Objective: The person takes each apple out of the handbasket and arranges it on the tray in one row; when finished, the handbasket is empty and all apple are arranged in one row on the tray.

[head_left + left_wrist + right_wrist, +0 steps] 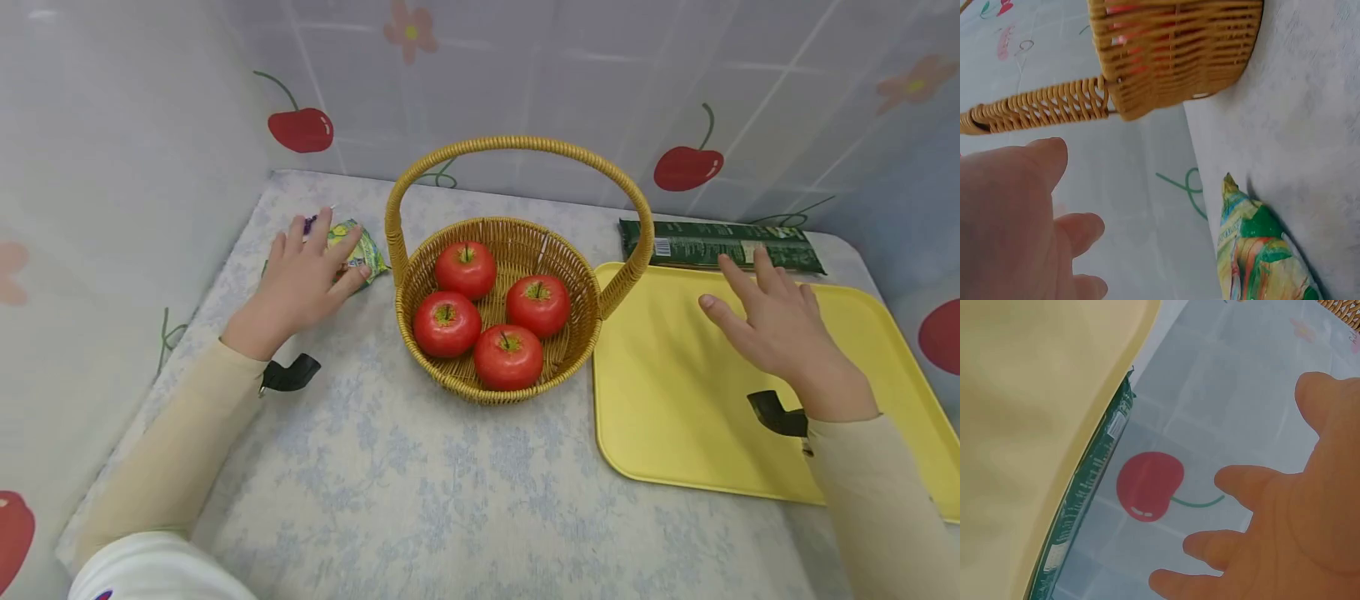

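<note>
My left hand (298, 279) is held above the table with its fingers spread, holding nothing. In the head view it overlaps a crinkled green and yellow packet (366, 254), whose left part it hides. That packet (1260, 250) lies apart from the hand in the left wrist view. Over the yellow tray (675, 400) hovers my right hand (783, 333), fingers spread and nothing in them. Between the hands stands a wicker basket (498, 398) with a tall arched handle. Several red apples (509, 357) lie inside it.
A flat dark green packet (705, 243) lies along the tray's far edge. Patterned cloth (420, 492) covers the table. Curtains (510, 83) printed with cherries and flowers close off the back and both sides. A small purple item (309, 223) shows behind the left fingers.
</note>
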A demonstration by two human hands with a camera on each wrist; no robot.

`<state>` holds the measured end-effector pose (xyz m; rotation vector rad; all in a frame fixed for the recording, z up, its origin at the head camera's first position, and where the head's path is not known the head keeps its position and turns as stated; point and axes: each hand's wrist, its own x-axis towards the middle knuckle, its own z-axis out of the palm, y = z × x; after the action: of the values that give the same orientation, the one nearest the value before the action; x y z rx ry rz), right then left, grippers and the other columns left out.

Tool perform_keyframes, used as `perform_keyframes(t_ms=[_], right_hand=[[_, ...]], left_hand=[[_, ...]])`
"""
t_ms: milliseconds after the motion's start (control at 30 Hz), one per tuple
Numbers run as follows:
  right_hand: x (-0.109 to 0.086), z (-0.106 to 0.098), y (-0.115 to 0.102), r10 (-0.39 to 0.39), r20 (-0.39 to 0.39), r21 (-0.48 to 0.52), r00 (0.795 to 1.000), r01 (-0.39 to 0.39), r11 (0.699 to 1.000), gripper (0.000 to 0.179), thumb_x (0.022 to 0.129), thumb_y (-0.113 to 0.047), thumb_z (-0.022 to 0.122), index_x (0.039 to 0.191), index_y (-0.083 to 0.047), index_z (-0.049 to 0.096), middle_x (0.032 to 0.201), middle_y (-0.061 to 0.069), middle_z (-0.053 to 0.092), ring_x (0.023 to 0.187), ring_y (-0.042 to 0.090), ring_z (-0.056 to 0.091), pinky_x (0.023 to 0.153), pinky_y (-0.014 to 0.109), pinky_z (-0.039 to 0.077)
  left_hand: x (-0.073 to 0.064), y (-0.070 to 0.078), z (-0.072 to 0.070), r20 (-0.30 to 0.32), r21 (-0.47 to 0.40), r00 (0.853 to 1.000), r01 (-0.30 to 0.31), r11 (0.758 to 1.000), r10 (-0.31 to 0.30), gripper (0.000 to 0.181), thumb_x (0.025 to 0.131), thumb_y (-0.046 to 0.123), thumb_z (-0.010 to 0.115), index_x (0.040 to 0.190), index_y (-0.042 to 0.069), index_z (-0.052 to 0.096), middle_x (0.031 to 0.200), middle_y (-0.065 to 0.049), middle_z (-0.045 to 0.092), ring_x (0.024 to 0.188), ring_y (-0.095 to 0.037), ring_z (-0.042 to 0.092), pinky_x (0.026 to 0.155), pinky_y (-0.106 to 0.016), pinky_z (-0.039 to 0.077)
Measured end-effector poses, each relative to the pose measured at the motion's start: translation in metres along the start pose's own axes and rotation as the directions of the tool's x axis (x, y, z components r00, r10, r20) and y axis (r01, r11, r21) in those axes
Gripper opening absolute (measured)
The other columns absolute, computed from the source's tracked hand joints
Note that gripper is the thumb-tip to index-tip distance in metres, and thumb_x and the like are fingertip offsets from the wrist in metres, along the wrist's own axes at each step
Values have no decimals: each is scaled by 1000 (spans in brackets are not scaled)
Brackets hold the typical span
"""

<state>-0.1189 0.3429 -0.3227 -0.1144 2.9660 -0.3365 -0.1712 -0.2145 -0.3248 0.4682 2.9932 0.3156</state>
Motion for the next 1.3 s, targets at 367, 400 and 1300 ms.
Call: perform_keyframes(t_ms=[367, 400, 1300], right_hand=[[-2, -1, -2, -5, 8, -4, 1000, 5, 1000, 80, 106, -59, 31, 163, -7, 10, 164, 37, -10, 143, 71, 7, 112, 81, 0], [-2, -1, -2, -7, 11, -2, 1000, 7, 1000, 80, 106, -59, 31, 163, -7, 9, 164, 36, -10, 143, 71, 7, 112, 81, 0], [-12, 3, -13, -59, 23, 49, 998, 58, 997, 75, 107, -55, 36, 164, -11, 13, 166, 35, -6, 146, 64, 15, 111, 81, 6]], left_hand=[[-26, 16, 9, 31, 11, 998, -59, 998, 58, 67, 107, 51, 43, 162, 16, 29, 170, -26, 4, 153, -59, 2, 117, -75, 6], [-28, 18, 9, 39, 6, 997, -60, 998, 59, 67, 107, 52, 43, 161, 16, 29, 170, -26, 4, 153, -59, 2, 118, -75, 6], [-58, 48, 22, 40, 6, 984, -173, 985, 172, 62, 106, 48, 47, 159, 19, 35, 170, -20, 16, 155, -54, 7, 120, -72, 10]])
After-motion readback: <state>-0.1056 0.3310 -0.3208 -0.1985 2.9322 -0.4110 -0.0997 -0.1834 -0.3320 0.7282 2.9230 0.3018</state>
